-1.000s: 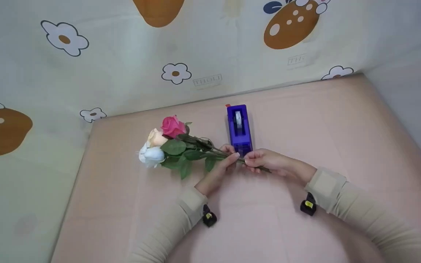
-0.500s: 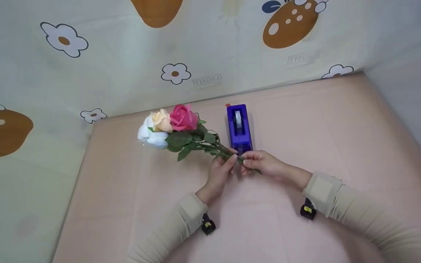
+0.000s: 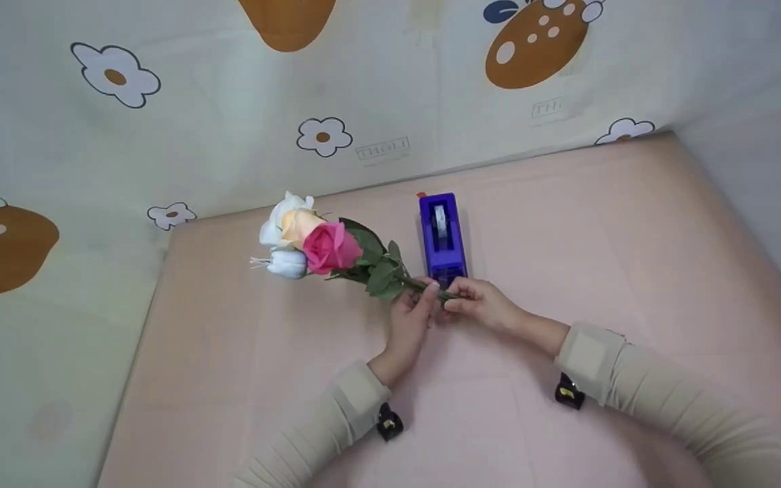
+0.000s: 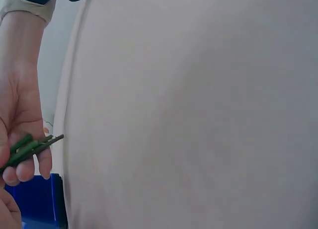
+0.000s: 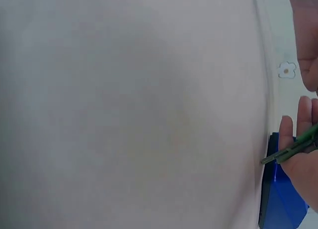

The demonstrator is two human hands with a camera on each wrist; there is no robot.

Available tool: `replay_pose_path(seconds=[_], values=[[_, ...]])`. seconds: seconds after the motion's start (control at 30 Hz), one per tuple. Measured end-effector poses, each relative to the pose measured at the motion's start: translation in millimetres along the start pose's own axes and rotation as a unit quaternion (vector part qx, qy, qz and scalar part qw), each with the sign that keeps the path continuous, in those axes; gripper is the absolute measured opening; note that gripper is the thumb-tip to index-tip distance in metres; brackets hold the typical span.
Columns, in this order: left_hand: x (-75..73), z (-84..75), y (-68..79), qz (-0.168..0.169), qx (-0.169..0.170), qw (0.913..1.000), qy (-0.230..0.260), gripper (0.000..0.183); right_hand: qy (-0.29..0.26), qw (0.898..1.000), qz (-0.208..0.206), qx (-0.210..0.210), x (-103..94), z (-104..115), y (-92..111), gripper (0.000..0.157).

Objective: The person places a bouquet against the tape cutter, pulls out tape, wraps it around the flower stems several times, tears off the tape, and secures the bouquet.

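A small bunch of artificial roses slants to the left over the table in the head view. Its blooms are a pink rose (image 3: 331,249), a cream rose (image 3: 297,227) and white flowers (image 3: 287,264), with green leaves (image 3: 384,278) below them. My left hand (image 3: 407,329) grips the green stems (image 3: 417,285), thumb on top. Close beside it, my right hand (image 3: 492,306) pinches the stems near their lower ends. Cut stem ends (image 4: 37,147) stick out past the fingers in the left wrist view. Just behind both hands stands a purple-blue tape dispenser (image 3: 443,256) with a roll of clear tape.
A pale pink cloth covers the table (image 3: 601,237). A patterned curtain (image 3: 228,135) hangs along its back and left edges. Small black cameras (image 3: 389,421) hang under both wrists.
The bunch has turned about its stems: the pink rose rose first, then swung toward the front, and a white bloom now sits at the back. My hands have drawn slightly closer together.
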State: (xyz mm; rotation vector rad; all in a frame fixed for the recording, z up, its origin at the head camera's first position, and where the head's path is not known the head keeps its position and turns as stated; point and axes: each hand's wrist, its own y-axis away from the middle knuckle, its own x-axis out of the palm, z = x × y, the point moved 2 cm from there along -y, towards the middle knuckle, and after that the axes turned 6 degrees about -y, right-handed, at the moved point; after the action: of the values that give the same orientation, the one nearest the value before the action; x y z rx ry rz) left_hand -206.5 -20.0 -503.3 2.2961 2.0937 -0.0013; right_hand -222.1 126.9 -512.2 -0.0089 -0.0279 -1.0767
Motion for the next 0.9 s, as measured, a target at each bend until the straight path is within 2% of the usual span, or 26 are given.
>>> replay_pose_path(seconds=[0.1, 0.2, 0.4, 0.53, 0.63, 0.77, 0.9], values=[[0.0, -3.3, -1.1, 0.007, 0.024, 0.9996, -0.014, 0.014, 0.043, 0.999, -0.014, -0.012, 1.5, 0, 0, 0.020], [-1.5, -5.6, -3.1, 0.047, 0.052, 0.9975, -0.010, 0.009, 0.085, 0.996, -0.014, -0.017, 1.1, 2, 0, 0.019], [-8.2, -5.4, -11.3, 0.116, 0.095, 0.9877, -0.044, 0.011, 0.141, 0.989, 0.045, -0.009, -6.6, 9, -3, 0.030], [-13.2, -2.8, -18.7, 0.175, 0.102, 0.9762, -0.077, 0.011, 0.144, 0.985, 0.092, 0.002, -14.9, 14, -7, 0.045], [-16.0, -1.0, -23.9, 0.220, 0.113, 0.9648, -0.090, 0.012, 0.123, 0.983, 0.135, 0.018, -17.7, 15, -12, 0.053], [-17.5, 0.0, -28.0, 0.256, 0.151, 0.9460, -0.129, 0.020, 0.080, 0.979, 0.183, 0.040, -19.9, 12, -16, 0.058], [-19.0, -1.6, -29.6, 0.286, 0.182, 0.9293, -0.147, 0.024, 0.072, 0.976, 0.200, 0.041, -22.7, 9, -17, 0.058]])
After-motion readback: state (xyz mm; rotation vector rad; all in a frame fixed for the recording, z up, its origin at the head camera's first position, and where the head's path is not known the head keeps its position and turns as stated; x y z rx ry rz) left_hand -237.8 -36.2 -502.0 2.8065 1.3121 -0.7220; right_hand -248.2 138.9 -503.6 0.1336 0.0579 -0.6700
